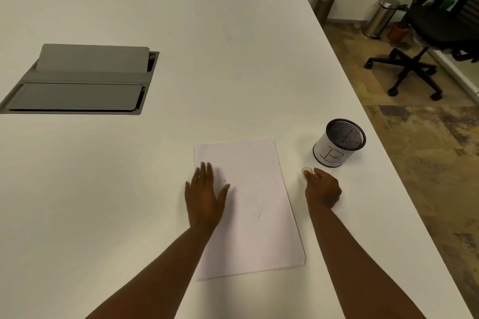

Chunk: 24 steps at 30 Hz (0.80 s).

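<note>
Left grip (204,194), right grip (322,189) bare; both forearms (160,267) bare, slim.

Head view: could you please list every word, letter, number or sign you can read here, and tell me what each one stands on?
"B": hand-drawn in black on the white wrap of the mesh pen cup.
A few faint pen strokes on the paper stack, beside the left hand: too slight to read.
No readable marking on the small pale object pinched by the right hand.
</note>
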Available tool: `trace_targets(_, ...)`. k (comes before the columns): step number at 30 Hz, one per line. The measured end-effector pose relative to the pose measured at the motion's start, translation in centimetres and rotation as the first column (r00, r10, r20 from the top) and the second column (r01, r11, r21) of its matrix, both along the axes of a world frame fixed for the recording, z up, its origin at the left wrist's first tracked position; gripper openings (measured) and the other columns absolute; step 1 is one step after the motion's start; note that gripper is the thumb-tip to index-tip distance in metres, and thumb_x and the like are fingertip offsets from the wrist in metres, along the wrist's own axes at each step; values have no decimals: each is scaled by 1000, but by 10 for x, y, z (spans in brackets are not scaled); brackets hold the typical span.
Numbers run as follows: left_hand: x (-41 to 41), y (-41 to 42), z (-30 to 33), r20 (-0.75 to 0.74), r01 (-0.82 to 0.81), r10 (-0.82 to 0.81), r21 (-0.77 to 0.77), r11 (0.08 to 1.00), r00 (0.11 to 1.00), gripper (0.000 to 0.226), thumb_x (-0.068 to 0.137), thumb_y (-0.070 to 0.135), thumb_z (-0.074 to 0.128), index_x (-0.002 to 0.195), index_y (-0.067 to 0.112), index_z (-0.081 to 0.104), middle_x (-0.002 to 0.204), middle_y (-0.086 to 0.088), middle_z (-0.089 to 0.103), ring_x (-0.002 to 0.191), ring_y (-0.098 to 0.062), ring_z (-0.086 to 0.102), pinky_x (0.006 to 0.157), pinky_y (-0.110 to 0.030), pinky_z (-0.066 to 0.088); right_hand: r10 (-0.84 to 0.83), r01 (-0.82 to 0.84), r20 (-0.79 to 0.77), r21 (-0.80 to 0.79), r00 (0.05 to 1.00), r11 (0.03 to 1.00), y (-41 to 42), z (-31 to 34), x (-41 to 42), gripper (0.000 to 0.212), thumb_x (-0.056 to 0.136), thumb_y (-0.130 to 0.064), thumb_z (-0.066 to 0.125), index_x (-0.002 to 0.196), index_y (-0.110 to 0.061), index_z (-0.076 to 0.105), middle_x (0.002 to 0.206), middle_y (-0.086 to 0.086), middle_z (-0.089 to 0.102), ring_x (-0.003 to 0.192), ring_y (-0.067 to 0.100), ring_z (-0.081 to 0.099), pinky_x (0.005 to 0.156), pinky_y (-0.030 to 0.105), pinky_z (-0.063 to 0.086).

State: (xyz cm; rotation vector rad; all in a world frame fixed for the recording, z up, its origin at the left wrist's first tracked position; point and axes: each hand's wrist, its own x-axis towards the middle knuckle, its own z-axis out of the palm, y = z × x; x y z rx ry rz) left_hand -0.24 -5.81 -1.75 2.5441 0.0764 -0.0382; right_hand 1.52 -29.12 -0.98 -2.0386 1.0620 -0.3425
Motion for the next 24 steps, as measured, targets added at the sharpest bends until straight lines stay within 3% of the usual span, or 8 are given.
trace_targets(2,-10,15,-9,-79,104,-97,87,991,992,132,48,97,-2,148,11,-5,155,3,-11,145,-11,-10,115,-41,-10,100,-91,50,-158,994,983,14,-5,-8,27,86,-21,57,103,-2,66,103,24,68,95,41,60,81,37,44)
trace_targets(5,-30,34,-15,-180,355,-327,159,921,928,140,38,103,15,139,20,-35,149,6,-33,133,-2,-41,105,-43,-31,387,-336,129,-298,913,893,59,-21,-35,38,85,-30,47,105,-3,65,104,20,69,99,38,62,89,32,35)
trace_targets(7,-41,43,-24,-241,430,-378,222,875,894,137,37,103,21,133,28,-42,148,6,-37,129,0,-45,103,-44,-34,678,-619,67,-352,732,702,96,-26,-64,49,90,-42,39,119,-6,57,122,15,62,120,28,52,103,28,25)
trace_targets(10,-45,44,-24,-249,421,-357,296,857,900,127,54,96,18,145,18,-23,152,2,-32,142,-10,-26,109,-51,-19,945,-925,-128,-279,301,257,133,-28,-102,67,92,-58,17,142,-14,24,153,2,21,143,12,4,115,30,-8)
trace_targets(12,-45,41,-14,-328,438,-343,284,853,880,133,44,94,15,137,11,-33,145,1,-39,139,-12,-29,106,-53,-26,923,-932,-285,-325,260,162,135,-35,-113,73,90,-63,10,144,-14,19,154,2,18,144,14,6,113,37,-8)
trace_targets(17,-41,38,2,-458,476,-332,246,844,824,153,8,101,-1,126,14,-43,137,4,-47,130,-8,-37,106,-58,-23,729,-900,-534,-331,428,285,98,-39,-111,76,89,-63,7,139,-11,32,146,6,39,135,19,36,108,44,2)
trace_targets(20,-42,37,4,-485,486,-334,228,844,808,155,5,101,3,125,16,-44,136,5,-48,128,-7,-38,106,-61,-20,593,-787,-517,-381,617,486,65,-39,-110,85,87,-66,1,137,-6,34,144,11,41,132,24,41,114,49,11)
trace_targets(24,-39,36,5,-509,499,-335,226,837,793,156,4,101,7,125,15,-43,135,5,-49,129,-7,-39,106,-61,-20,363,-514,-409,-359,837,779,55,-30,-105,106,77,-73,-12,138,4,27,147,24,30,139,34,27,110,59,17)
